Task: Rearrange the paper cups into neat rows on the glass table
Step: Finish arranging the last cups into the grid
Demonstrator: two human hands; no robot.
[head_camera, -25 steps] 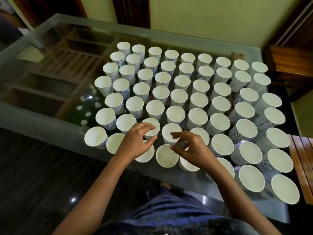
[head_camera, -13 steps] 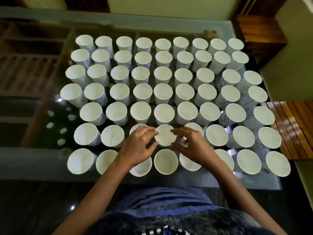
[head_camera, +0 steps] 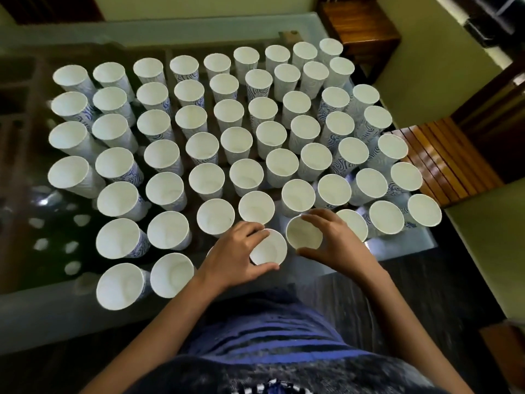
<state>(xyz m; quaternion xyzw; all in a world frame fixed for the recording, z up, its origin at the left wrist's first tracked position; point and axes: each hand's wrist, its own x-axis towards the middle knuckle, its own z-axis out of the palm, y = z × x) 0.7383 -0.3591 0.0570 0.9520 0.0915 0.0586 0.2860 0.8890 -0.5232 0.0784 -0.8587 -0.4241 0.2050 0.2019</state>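
Note:
Several white paper cups with blue swirl print stand upright in rows across the glass table (head_camera: pixel 403 245). In the nearest row, my left hand (head_camera: pixel 235 251) grips one cup (head_camera: pixel 270 247) with fingers and thumb curled round its rim. My right hand (head_camera: pixel 332 243) grips the neighbouring cup (head_camera: pixel 304 233) the same way, fingers over the far rim and thumb under the near rim. The two held cups stand close side by side, near the table's front edge. The cup (head_camera: pixel 172 275) to the left of my left hand stands free.
A wooden slatted bench (head_camera: pixel 443 155) adjoins the table's right side. A wooden cabinet (head_camera: pixel 360 27) stands at the far right corner. Dark floor lies in front of the table. Cups crowd nearly the whole glass top, leaving a bare strip on the left.
The view has swung left and tilted. Both hands have drawn back from the second row to the nearest row, and each now holds a front-row cup.

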